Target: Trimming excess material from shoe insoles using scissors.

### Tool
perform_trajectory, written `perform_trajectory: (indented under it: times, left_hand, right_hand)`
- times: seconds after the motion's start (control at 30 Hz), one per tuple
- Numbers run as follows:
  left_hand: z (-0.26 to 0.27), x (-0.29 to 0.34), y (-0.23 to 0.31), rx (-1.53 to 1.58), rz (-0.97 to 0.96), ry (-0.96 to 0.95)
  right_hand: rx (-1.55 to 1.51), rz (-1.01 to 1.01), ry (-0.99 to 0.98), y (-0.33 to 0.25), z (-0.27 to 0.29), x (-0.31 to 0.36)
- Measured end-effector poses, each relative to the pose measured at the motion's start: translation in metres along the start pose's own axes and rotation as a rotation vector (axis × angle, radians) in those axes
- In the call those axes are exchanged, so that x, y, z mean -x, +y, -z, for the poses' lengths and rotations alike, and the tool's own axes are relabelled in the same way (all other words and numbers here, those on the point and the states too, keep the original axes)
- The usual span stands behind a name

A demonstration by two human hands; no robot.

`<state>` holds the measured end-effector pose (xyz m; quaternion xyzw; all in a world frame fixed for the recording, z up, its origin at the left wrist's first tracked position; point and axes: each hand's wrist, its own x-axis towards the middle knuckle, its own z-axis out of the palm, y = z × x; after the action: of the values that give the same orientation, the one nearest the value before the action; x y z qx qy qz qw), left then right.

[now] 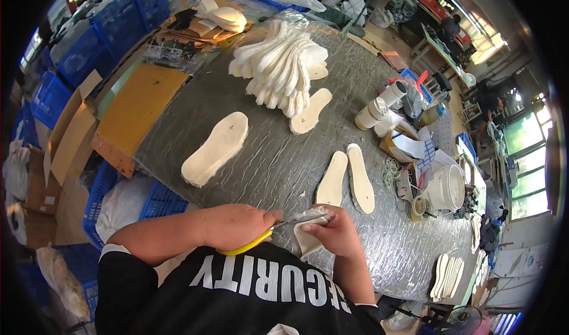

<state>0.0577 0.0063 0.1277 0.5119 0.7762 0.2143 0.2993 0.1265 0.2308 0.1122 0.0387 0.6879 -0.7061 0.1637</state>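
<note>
Close to my body, my left hand [240,225] is closed on a pair of scissors with yellow handles [248,244]. Their metal blades point right and lie against a cream, fleecy insole [305,242]. My right hand [342,231] pinches this insole, thumb on its near face, and the insole is bent. Just beyond, a pair of cream insoles [332,181] lies on the dark table [267,157]. One larger fleecy insole [216,148] rests farther left. A heaped fan of fluffy white insoles [278,62] sits at the far side, with another insole [311,111] beside it.
White tubs [446,187], cups [372,113] and a box of odds and ends crowd the table's right side. A row of thin insoles [447,277] lies near right. Brown cardboard [142,107] and blue crates [127,15] stand left. A person [450,27] is far right.
</note>
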Motion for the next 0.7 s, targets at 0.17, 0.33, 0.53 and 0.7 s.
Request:
perform_trajectory:
  times: [0.17, 0.33, 0.53, 0.7]
  left_hand:
    - [0.004, 0.002, 0.002, 0.072, 0.026, -0.019]
    - [0.004, 0.0, -0.004, 0.371, 0.027, -0.095]
    - [-0.013, -0.003, -0.011, 0.245, 0.097, 0.028]
    - [-0.011, 0.0, -0.011, 0.094, 0.048, 0.047]
  right_hand:
    - [0.009, -0.025, 0.006, 0.0, -0.003, -0.004]
    - [-0.008, -0.066, -0.032, 0.0, -0.004, -0.006]
    - [0.053, -0.063, -0.029, 0.004, -0.009, -0.011]
    - [0.035, -0.1, -0.02, 0.001, -0.01, -0.01]
